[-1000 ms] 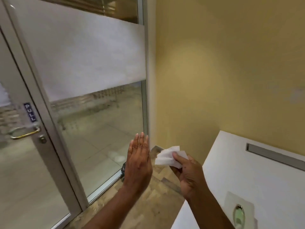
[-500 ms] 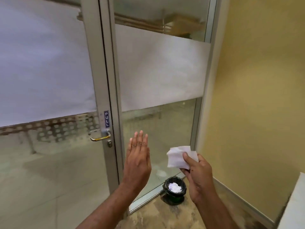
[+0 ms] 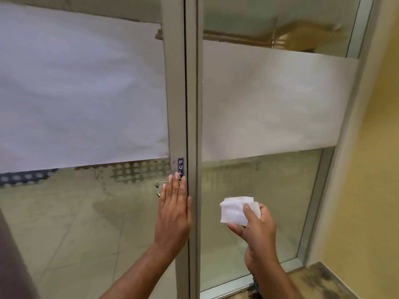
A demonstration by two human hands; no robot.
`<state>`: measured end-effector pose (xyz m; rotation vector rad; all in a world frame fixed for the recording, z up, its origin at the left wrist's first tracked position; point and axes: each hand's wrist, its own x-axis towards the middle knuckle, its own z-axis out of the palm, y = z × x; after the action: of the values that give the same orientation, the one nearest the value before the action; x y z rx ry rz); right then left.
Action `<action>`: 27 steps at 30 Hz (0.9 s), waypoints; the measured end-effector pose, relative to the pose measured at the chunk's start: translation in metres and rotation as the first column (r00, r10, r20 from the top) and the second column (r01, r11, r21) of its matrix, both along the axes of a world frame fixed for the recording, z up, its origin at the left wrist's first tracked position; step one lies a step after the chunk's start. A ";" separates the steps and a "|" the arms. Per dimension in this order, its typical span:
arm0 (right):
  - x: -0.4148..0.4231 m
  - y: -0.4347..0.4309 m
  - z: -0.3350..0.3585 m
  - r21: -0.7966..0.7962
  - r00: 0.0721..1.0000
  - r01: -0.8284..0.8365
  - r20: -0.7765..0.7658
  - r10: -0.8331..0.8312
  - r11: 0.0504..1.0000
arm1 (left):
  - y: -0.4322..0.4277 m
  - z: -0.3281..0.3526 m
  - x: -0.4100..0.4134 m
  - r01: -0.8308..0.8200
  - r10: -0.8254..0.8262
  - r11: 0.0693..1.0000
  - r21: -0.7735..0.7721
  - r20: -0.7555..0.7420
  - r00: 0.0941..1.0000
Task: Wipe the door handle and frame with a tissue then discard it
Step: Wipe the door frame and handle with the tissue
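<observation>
A glass door with a grey metal frame [image 3: 191,104] fills the view. Its brass lever handle [image 3: 160,184] shows only at its left end; the rest is hidden behind my left hand [image 3: 173,214]. That hand is flat, fingers straight and together, held up in front of the frame's stile just under a blue PULL sticker [image 3: 181,167]. My right hand [image 3: 255,228] pinches a folded white tissue [image 3: 234,210] in front of the right glass pane, a hand's width right of the frame.
A yellow wall [image 3: 371,169] stands close on the right. Frosted film covers the middle band of both panes. Brown marbled floor [image 3: 319,281] shows at the bottom right, by the lower door rail.
The view has swung left, away from the white counter, bringing the door stile and handle to the centre. The floor bin has dropped out of view. Both hands kept their poses and now sit nearer the handle.
</observation>
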<state>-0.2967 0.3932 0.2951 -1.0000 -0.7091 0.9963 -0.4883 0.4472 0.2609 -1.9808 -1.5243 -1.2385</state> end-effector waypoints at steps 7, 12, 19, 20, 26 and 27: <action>-0.028 0.063 -0.003 -0.005 0.976 -0.188 -0.108 0.187 0.982 | 0.050 0.004 -0.037 -0.144 0.144 0.990 0.012 -0.018 0.989; -0.059 0.105 -0.006 -0.001 0.953 -0.225 -0.210 0.220 0.974 | 0.092 0.003 -0.073 -0.190 0.190 0.982 0.003 -0.021 0.982; -0.093 0.160 -0.005 0.003 0.927 -0.202 -0.322 0.192 0.979 | 0.152 0.001 -0.105 -0.184 0.184 0.983 0.001 -0.010 0.983; -0.098 0.166 -0.003 0.010 0.920 -0.202 -0.340 0.194 0.979 | 0.160 -0.001 -0.108 -0.184 0.184 0.983 0.002 -0.011 0.983; -0.119 0.224 -0.012 0.007 0.899 -0.243 -0.373 0.228 0.970 | 0.212 -0.008 -0.116 -0.205 0.204 0.979 -0.006 -0.047 0.978; -0.120 0.233 -0.013 0.006 0.890 -0.258 -0.387 0.241 0.966 | 0.221 -0.008 -0.117 -0.215 0.214 0.977 -0.001 -0.053 0.975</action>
<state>-0.4171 0.6263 0.2819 -0.7281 -0.4927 1.3949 -0.6052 0.6687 0.2532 -1.7821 -1.6674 -1.0857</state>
